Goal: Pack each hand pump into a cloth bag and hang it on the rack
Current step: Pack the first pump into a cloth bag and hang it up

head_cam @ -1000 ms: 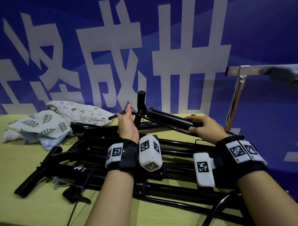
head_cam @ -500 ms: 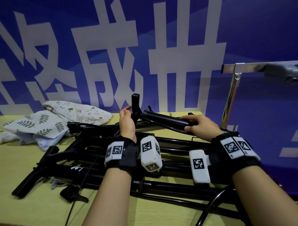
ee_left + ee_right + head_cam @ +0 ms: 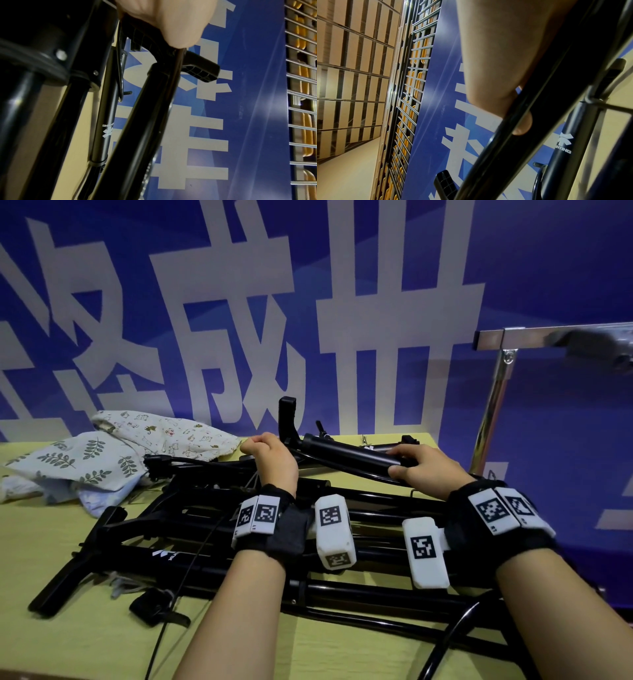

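White lettering ending in "NTING", under a white logo, marks a black pump barrel (image 3: 563,146) in the pile on the yellow table (image 3: 51,628). Above that pile, the right hand (image 3: 428,470) wraps the raised hand pump (image 3: 349,455) barrel, and the left hand (image 3: 274,460) curls round its T-handle (image 3: 200,67) end.

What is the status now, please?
Both hands grip one hand pump: left hand at handle end, right hand on barrel. Cloth bags unopened. Other pumps underneath.
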{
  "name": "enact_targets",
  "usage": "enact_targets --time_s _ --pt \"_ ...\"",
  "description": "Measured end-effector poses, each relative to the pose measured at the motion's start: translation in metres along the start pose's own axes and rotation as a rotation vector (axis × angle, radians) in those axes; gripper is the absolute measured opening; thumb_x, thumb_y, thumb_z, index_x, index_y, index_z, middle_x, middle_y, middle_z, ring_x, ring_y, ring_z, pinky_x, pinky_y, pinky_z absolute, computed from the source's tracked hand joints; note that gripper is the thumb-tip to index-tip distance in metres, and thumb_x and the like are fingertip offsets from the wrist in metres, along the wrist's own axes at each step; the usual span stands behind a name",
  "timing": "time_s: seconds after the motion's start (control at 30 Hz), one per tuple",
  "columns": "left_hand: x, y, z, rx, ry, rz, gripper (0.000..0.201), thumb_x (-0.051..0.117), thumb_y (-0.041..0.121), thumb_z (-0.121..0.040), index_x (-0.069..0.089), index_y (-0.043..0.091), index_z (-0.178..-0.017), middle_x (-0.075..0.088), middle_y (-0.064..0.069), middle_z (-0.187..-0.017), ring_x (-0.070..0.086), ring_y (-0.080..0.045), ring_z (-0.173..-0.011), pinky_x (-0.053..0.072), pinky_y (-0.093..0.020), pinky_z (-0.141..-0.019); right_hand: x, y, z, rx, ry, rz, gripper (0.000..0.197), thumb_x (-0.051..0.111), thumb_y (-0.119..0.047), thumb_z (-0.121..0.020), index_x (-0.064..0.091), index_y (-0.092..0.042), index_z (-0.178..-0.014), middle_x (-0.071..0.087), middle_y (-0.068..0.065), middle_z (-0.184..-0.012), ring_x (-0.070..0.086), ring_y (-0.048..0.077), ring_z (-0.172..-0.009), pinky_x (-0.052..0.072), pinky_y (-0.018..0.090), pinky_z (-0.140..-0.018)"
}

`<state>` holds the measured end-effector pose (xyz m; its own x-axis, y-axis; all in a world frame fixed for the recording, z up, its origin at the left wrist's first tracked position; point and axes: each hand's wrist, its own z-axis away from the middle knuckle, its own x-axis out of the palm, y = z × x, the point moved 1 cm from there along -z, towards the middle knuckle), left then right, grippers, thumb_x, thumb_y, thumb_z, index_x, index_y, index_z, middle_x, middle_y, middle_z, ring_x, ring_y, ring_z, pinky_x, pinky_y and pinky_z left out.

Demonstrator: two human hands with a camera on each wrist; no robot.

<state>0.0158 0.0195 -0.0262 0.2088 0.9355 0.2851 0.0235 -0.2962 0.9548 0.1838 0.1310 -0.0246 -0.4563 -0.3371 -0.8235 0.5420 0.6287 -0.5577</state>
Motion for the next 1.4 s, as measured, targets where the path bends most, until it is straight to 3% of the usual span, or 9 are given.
enact_targets --time_s 0.27,0.5,0.63,0.8,0.9,1.0,1.13,1.27,1.4 --pt "-0.004 -0.002 -0.001 0.171 0.044 -0.115 0.003 0.025 0.015 -0.1 0.025 0.012 -0.099 0.038 0.002 -0.07 0.036 -0.012 -0.056 0.029 -0.024 -0.05 0.002 0.0 -0.001 -0.029 -0.01 -0.025 0.032 0.053 -0.031 -0.092 0.053 -0.03 -0.124 0.057 -0.004 -0.108 0.053 0.017 -0.096 0.041 0.03 -0.083" --pt "-0.005 0.003 -0.001 0.099 0.002 0.143 0.023 0.041 0.008 -0.096 0.024 0.018 -0.109 0.046 -0.005 -0.108 0.048 -0.016 -0.098 0.039 -0.025 -0.085 0.0 -0.001 0.001 -0.062 0.06 0.025 0.032 0.051 -0.034 -0.093 0.053 -0.033 -0.125 0.062 -0.003 -0.104 0.055 0.02 -0.098 0.039 0.03 -0.084" --pt "-0.001 0.002 0.0 0.138 -0.15 0.179 0.018 0.045 0.022 -0.097 0.034 0.018 -0.11 0.045 0.001 -0.104 0.043 -0.013 -0.097 0.036 -0.017 -0.074 -0.002 -0.004 0.003 -0.127 0.154 0.109 0.035 0.051 -0.032 -0.093 0.051 -0.031 -0.128 0.063 -0.001 -0.112 0.05 0.022 -0.108 0.028 0.033 -0.097" --pt "-0.001 -0.003 -0.008 0.082 -0.17 0.298 0.021 0.048 0.041 -0.088 0.044 0.023 -0.099 0.048 -0.018 -0.129 0.045 -0.029 -0.123 0.033 -0.041 -0.105 -0.003 -0.005 0.003 -0.179 0.2 0.121 0.038 0.054 -0.031 -0.092 0.051 -0.031 -0.13 0.063 -0.004 -0.115 0.048 0.019 -0.111 0.025 0.035 -0.1" --pt "-0.009 -0.003 -0.024 -0.009 0.0 0.585 0.018 0.05 0.032 -0.089 0.044 0.018 -0.098 0.05 -0.016 -0.119 0.054 -0.034 -0.116 0.045 -0.042 -0.094 -0.003 -0.004 0.003 -0.184 0.165 0.122 0.039 0.062 -0.029 -0.088 0.054 -0.033 -0.126 0.064 -0.005 -0.113 0.048 0.019 -0.113 0.024 0.037 -0.1" --pt "-0.021 -0.006 -0.038 -0.125 0.165 0.725 0.021 0.051 0.013 -0.088 0.042 0.007 -0.107 0.054 -0.022 -0.127 0.065 -0.027 -0.068 0.053 -0.032 -0.063 -0.002 -0.003 0.004 -0.142 0.075 0.123 0.045 0.067 -0.025 -0.084 0.055 -0.035 -0.125 0.061 -0.005 -0.117 0.045 0.019 -0.117 0.025 0.039 -0.106" --pt "-0.027 -0.001 -0.034 -0.365 -0.137 0.572 0.02 0.04 0.013 -0.095 0.057 0.012 -0.106 0.07 -0.005 -0.071 0.061 -0.013 -0.046 0.048 -0.017 -0.044 -0.001 -0.001 0.003 -0.059 -0.043 0.045 0.046 0.067 -0.018 -0.083 0.056 -0.033 -0.124 0.058 -0.004 -0.123 0.049 0.02 -0.118 0.032 0.041 -0.108" --pt "-0.039 0.006 -0.06 -0.394 -0.368 0.072 0.022 0.039 0.024 -0.095 0.052 0.015 -0.079 0.054 0.007 -0.049 0.048 -0.007 -0.036 0.037 -0.017 -0.043 0.002 0.001 -0.002 0.007 -0.167 -0.039 0.038 0.057 -0.009 -0.089 0.058 -0.028 -0.122 0.059 0.002 -0.117 0.054 0.012 -0.092 0.044 0.02 -0.075" --pt "-0.049 0.003 -0.08 -0.335 -0.444 -0.212 0.034 0.038 0.038 -0.098 0.056 0.012 -0.085 0.04 0.009 -0.035 0.035 -0.005 -0.029 0.03 -0.021 -0.045 0.004 0.004 -0.007 0.035 -0.189 -0.074 0.035 0.058 -0.005 -0.088 0.061 -0.027 -0.115 0.058 0.001 -0.114 0.054 0.013 -0.094 0.045 0.021 -0.072"
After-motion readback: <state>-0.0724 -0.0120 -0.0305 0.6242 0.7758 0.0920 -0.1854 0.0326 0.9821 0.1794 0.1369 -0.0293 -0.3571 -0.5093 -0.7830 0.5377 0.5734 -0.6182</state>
